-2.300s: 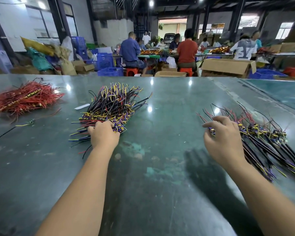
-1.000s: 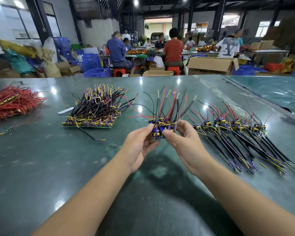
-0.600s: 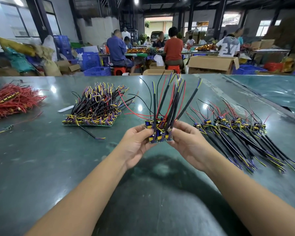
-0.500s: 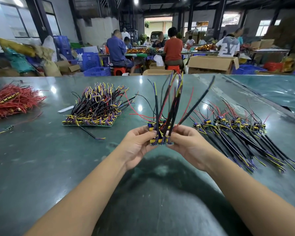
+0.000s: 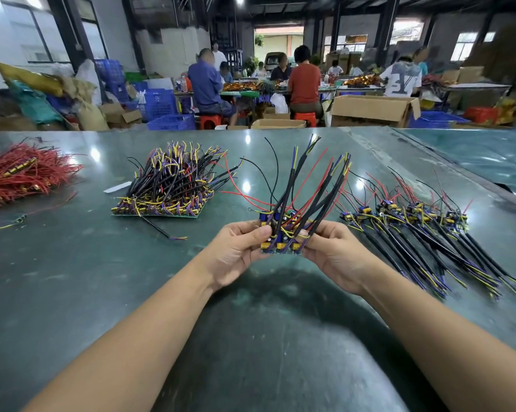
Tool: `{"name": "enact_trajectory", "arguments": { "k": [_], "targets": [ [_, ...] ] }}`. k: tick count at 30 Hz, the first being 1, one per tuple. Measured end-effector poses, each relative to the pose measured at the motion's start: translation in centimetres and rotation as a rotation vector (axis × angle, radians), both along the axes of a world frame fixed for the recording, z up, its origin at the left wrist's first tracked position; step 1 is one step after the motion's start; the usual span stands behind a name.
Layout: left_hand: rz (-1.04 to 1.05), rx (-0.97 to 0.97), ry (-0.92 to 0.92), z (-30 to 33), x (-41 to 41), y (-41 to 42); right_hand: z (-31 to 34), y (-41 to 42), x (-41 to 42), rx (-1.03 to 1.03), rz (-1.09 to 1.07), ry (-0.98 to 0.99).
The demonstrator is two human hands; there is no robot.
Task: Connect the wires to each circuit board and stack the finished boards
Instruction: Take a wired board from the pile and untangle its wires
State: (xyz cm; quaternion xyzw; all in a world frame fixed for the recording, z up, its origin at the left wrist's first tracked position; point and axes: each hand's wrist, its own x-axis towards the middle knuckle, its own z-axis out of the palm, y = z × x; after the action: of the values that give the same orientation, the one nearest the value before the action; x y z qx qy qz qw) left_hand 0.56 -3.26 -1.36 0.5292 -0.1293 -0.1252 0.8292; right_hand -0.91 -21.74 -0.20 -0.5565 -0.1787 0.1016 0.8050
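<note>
While it is held up above the green table (image 5: 72, 292), the circuit board (image 5: 282, 243) shows as a small green panel crowded with blue and yellow parts, and from it a spray of black, red, yellow and purple wires (image 5: 307, 185) fans upward and away from the person. The left hand (image 5: 236, 251) pinches the board's left edge, thumb on top and curled fingers beneath, while the right hand (image 5: 331, 254) grips its right edge in the same way, so the board lies between the two sets of fingertips, near the middle of the scene. To the far left of the hands rests a stack of wired boards (image 5: 167, 191), its leads bristling upward. To the right lies a row of wired boards (image 5: 423, 233) with long black leads trailing toward the near right. At the far left edge sits a pile of red wires (image 5: 21, 173). Beyond the table, people sit at benches among cardboard boxes (image 5: 369, 110) and blue crates (image 5: 161, 105).
</note>
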Motion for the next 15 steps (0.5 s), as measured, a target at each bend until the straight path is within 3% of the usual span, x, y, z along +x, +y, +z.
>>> {"name": "enact_trajectory", "arguments": {
  "k": [7, 13, 15],
  "targets": [
    [-0.043, -0.031, 0.013, 0.1, -0.1, 0.0, 0.4, 0.4, -0.3, 0.088, 0.074, 0.041],
    [0.051, -0.041, 0.0, 0.6, -0.1, 0.4, 0.2, 0.0, 0.4, 0.083, -0.084, 0.182],
    [0.172, -0.064, -0.007, 0.8, 0.4, 0.7, 0.3, -0.5, 0.6, 0.083, -0.105, 0.204]
  ]
}}
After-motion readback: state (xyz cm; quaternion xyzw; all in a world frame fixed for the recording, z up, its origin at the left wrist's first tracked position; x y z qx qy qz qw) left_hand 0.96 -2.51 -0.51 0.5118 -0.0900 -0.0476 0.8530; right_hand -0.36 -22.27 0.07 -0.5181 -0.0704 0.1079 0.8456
